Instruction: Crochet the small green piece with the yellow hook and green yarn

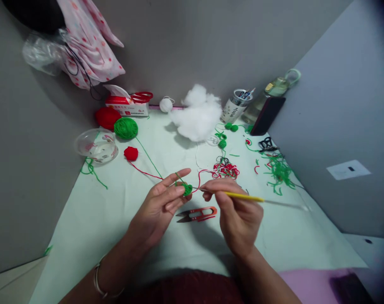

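My left hand (162, 202) pinches a small green crochet piece (187, 189) between thumb and fingers, with green yarn looped over the raised index finger. My right hand (238, 215) grips a crochet hook (244, 196) with a yellow handle, its metal tip meeting the green piece. From the green yarn ball (126, 128) a strand runs to my left hand. A red strand leads from the small red yarn ball (131, 153) toward the same hand, and red yarn also shows right of the piece. Orange-handled thread snips (196, 214) lie on the table just below, between my hands.
White stuffing (196, 114) sits at the back, near a pen cup (236, 105), a bottle (261, 101) and a dark phone (268, 116). Yarn scraps (280, 171) lie at right, a red-white tangle (226, 169) nearer the middle. A plastic bowl (98, 147) and tissue box (128, 107) stand left.
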A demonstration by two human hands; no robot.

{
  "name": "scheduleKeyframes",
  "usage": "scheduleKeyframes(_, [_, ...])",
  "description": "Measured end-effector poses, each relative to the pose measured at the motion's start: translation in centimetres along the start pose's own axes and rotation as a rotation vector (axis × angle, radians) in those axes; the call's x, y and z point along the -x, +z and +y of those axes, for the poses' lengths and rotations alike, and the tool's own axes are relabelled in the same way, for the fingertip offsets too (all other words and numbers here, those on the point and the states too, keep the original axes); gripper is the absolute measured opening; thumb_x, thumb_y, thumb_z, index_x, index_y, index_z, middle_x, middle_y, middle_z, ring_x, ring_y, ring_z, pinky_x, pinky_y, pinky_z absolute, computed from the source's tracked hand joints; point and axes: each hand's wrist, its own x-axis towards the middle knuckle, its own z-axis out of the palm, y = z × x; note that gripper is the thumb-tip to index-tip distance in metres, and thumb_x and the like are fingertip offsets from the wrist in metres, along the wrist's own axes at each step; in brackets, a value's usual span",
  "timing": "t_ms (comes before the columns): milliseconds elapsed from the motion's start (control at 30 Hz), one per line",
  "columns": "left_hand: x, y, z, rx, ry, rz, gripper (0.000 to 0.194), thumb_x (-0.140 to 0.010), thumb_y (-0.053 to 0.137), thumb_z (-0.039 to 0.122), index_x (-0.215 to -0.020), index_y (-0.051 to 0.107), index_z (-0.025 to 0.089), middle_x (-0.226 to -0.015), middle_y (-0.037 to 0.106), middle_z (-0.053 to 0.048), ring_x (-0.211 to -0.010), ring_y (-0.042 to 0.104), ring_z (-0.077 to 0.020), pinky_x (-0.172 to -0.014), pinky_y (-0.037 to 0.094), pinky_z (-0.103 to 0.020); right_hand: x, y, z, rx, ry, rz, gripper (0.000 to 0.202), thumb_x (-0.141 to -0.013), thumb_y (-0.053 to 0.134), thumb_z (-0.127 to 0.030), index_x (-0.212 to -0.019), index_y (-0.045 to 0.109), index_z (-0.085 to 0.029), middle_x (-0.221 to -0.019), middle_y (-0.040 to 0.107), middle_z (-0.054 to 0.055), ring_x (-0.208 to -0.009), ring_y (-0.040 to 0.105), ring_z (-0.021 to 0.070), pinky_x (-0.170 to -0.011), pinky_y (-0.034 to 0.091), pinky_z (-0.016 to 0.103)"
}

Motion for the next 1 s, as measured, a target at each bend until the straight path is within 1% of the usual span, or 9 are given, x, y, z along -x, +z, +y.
scheduleKeyframes(67, [0.0,0.0,0.0,-0.048,0.042,-0.011,0.042,-0.079,0.086,0.019,-0.121,0.078,0.018,-0.057,0.046,0.012,-0.051,0.028,-0.0045,-0.090,0.051,-0.029,-0.3,0.2,0.1,-0.176,0.120,0.017,0.024,-0.105,0.057,-0.018,-0.105,0.078,-0.028,-0.090,0.074,0.001,-0.075,0.066,0.0151,-0.067,0.056,0.032])
scheduleKeyframes(200, [-0.1,-0.2,-0.2,-0.160,0.095,-0.007,0.041,-0.079,0.086,0.021,-0.120,0.078,0.019,-0.066,0.057,0.007,-0.052,0.030,-0.0049,-0.062,0.038,-0.021,-0.4,0.6,-0.1,-0.124,0.081,-0.002,0.020,-0.102,0.062,-0.017,-0.102,0.080,-0.026,-0.091,0.076,0.001,-0.083,0.067,0.0152,-0.073,0.055,0.031])
scheduleKeyframes(267, [-0.1,-0.3,-0.2,-0.195,0.117,0.016,0.041,-0.078,0.087,0.022,-0.118,0.078,0.019,-0.071,0.061,0.005,-0.055,0.034,-0.0057,-0.057,0.033,-0.021,-0.3,0.5,-0.2,-0.118,0.089,0.026,0.021,-0.103,0.061,-0.017,-0.102,0.080,-0.027,-0.089,0.076,0.001,-0.081,0.067,0.0144,-0.073,0.054,0.030])
scheduleKeyframes(433, [0.0,-0.4,0.3,-0.215,0.166,0.052,0.040,-0.074,0.091,0.024,-0.113,0.081,0.019,-0.077,0.062,0.002,-0.069,0.052,-0.0106,-0.069,0.042,-0.024,-0.4,-0.2,0.0,-0.316,0.237,0.071,0.017,-0.102,0.065,-0.025,-0.098,0.082,-0.026,-0.086,0.075,0.001,-0.072,0.066,0.0130,-0.065,0.055,0.028])
scheduleKeyframes(567, [0.0,-0.4,0.1,-0.202,0.161,0.014,0.046,-0.076,0.090,0.026,-0.120,0.080,0.023,-0.085,0.065,0.001,-0.081,0.058,-0.0130,-0.081,0.045,-0.027,-0.9,-0.2,0.3,-0.448,0.318,0.017,0.017,-0.101,0.067,-0.032,-0.094,0.081,-0.026,-0.085,0.075,0.002,-0.066,0.065,0.0123,-0.060,0.054,0.027])
scheduleKeyframes(700, [0.0,-0.5,-0.5,-0.246,0.110,-0.077,0.040,-0.083,0.086,0.029,-0.122,0.080,0.024,-0.088,0.070,-0.001,-0.090,0.063,-0.0157,-0.085,0.047,-0.028,-0.9,0.2,0.2,-0.188,0.137,-0.052,0.018,-0.102,0.064,-0.022,-0.103,0.082,-0.027,-0.094,0.079,0.003,-0.083,0.069,0.0156,-0.074,0.059,0.031])
scheduleKeyframes(833, [-0.1,-0.5,-1.1,-0.230,0.185,-0.001,0.043,-0.082,0.089,0.026,-0.123,0.079,0.026,-0.092,0.072,0.000,-0.089,0.064,-0.0126,-0.086,0.048,-0.024,-0.4,0.7,-0.3,-0.003,0.008,-0.059,0.025,-0.102,0.061,-0.013,-0.110,0.079,-0.029,-0.094,0.078,0.002,-0.081,0.071,0.0155,-0.070,0.060,0.030])
scheduleKeyframes(933, [-0.3,-0.3,-1.2,-0.133,0.170,0.025,0.043,-0.081,0.090,0.024,-0.122,0.079,0.025,-0.076,0.065,0.005,-0.071,0.058,-0.0072,-0.077,0.048,-0.019,0.0,0.7,-0.5,0.285,-0.193,-0.091,0.030,-0.098,0.065,-0.009,-0.117,0.079,-0.027,-0.103,0.078,0.006,-0.091,0.073,0.0183,-0.075,0.062,0.033])
scheduleKeyframes(1000, [-0.5,-0.3,-1.0,-0.055,0.076,-0.002,0.038,-0.080,0.090,0.024,-0.116,0.081,0.020,-0.063,0.054,0.009,-0.053,0.042,-0.0035,-0.072,0.049,-0.018,0.0,0.5,-0.5,0.352,-0.263,-0.100,0.032,-0.097,0.066,-0.008,-0.120,0.078,-0.027,-0.107,0.078,0.008,-0.094,0.073,0.0193,-0.077,0.062,0.034])
